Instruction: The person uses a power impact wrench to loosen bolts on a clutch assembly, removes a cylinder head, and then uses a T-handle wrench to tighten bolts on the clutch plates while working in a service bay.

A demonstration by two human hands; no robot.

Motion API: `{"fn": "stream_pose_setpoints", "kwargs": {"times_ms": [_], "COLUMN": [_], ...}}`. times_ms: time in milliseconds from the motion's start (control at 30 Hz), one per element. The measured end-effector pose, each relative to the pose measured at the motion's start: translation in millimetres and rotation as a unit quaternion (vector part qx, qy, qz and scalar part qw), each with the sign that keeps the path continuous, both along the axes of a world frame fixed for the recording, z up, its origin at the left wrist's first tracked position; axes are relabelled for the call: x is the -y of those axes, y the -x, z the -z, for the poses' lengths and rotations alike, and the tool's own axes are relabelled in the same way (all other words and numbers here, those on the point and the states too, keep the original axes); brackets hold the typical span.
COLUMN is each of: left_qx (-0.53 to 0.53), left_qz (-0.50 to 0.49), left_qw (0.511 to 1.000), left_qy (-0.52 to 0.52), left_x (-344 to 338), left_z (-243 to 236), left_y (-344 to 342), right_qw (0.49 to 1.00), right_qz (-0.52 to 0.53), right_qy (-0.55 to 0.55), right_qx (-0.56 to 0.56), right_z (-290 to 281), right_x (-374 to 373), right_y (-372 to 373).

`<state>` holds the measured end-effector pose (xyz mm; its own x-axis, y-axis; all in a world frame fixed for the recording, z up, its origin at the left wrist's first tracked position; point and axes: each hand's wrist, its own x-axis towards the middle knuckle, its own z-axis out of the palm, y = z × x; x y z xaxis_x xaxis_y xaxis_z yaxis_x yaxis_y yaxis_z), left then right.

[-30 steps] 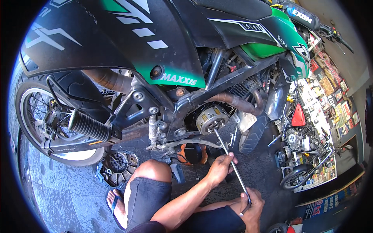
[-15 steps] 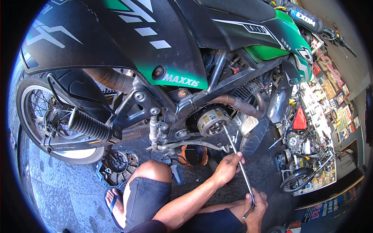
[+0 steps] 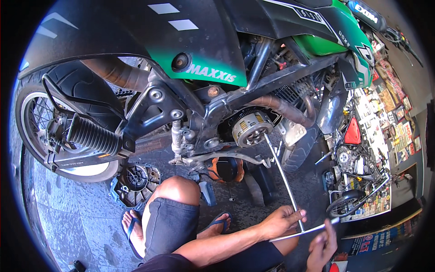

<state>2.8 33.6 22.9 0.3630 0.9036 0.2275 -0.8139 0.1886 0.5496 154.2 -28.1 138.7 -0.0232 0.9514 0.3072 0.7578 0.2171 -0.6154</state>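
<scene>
A long T-handle wrench runs from the clutch basket on the motorcycle's engine down toward me. Its tip rests at a bolt on the clutch's face. My left hand is closed round the shaft just above the crossbar. Beside the crossbar's right end is my right hand, index finger stretched up against or close to the bar and the other fingers loosely bent. It does not grip the bar. Above stands the black and green motorcycle, its engine side uncovered.
A round engine cover lies on the floor at left, near my knee. An orange and black object sits under the engine. The foot pedal lever juts out below the clutch. At right are another stripped motorcycle and a sticker-covered wall.
My left hand has slid down the shaft toward the crossbar. The right hand has let go of the handle and moved right. The crossbar has turned, and now lies crosswise.
</scene>
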Motion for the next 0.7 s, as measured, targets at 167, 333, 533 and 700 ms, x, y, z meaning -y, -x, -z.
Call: {"fn": "stream_pose_setpoints", "kwargs": {"times_ms": [167, 333, 533, 700], "left_qx": [-0.021, -0.033, 0.022, -0.104], "left_qz": [-0.033, -0.021, -0.045, -0.110], "left_qw": [0.999, 0.997, 0.998, 0.988], "left_qy": [0.036, 0.063, 0.038, 0.013], "left_x": [-2, -11, -30, -8], "left_z": [-9, -14, -13, -18], "left_y": [-5, 5, 0, 30], "right_qw": [0.940, 0.951, 0.887, 0.876], "right_qz": [-0.200, -0.173, -0.231, -0.256], "right_qy": [0.075, 0.207, 0.380, 0.371], "right_qx": [0.267, 0.152, 0.125, 0.172], "right_z": [7, 54, 48, 57], "right_x": [11, 22, 23, 27], "right_y": [12, -33, 34, 37]}}
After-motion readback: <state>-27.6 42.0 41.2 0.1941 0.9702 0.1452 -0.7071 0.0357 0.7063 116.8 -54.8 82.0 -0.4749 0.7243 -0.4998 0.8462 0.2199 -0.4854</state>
